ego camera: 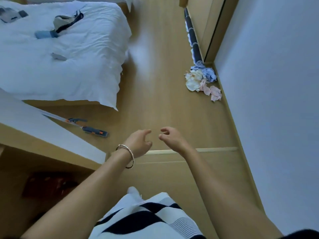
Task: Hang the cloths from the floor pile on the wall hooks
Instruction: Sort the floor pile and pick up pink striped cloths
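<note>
A small pile of cloths [202, 80], cream, blue-striped and pink, lies on the wooden floor against the white wall [276, 83] at the right. My left hand [139, 142], with a bangle on its wrist, and my right hand [170, 137] reach forward over the floor, well short of the pile. Both hold nothing and their fingers hang loosely curled. No wall hooks are in view.
A bed with a white duvet [69, 57] and several small items fills the upper left. A flat mop [86, 126] lies on the floor beside a white-topped desk [43, 128]. A rolled dark mat [193, 37] lies along a wooden door frame beyond the pile.
</note>
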Tool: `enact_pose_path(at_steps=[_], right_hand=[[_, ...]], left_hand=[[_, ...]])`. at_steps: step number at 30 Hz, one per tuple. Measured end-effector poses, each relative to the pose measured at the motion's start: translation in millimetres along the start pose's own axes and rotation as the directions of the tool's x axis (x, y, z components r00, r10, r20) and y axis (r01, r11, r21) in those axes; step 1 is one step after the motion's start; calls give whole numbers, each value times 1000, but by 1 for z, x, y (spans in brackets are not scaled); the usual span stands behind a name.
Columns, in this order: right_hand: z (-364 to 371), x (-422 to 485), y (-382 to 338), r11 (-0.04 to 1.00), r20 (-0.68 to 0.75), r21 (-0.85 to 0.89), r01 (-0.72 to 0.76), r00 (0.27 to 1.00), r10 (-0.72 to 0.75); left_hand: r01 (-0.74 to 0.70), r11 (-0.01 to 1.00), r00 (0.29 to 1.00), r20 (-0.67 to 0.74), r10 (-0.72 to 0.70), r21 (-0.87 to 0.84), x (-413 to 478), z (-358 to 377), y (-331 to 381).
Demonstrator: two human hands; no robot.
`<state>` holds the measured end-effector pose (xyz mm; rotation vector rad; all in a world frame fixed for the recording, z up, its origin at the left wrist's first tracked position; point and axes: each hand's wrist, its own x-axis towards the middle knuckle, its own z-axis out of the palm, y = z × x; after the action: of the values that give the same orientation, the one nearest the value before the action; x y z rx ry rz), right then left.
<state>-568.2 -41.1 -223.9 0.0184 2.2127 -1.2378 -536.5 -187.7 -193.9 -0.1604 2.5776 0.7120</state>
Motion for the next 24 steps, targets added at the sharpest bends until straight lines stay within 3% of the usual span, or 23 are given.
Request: enact_pose_path(at_steps=[11, 24], right_hand=[[-74, -32, 79, 971, -258, 161, -177, 942, 214], [-169, 46, 77, 930, -305, 159, -332, 879, 366]], left_hand=[[-201, 977, 962, 201, 185, 64, 50, 49, 92], [-268, 960, 918, 282, 279, -78, 191, 35, 168]])
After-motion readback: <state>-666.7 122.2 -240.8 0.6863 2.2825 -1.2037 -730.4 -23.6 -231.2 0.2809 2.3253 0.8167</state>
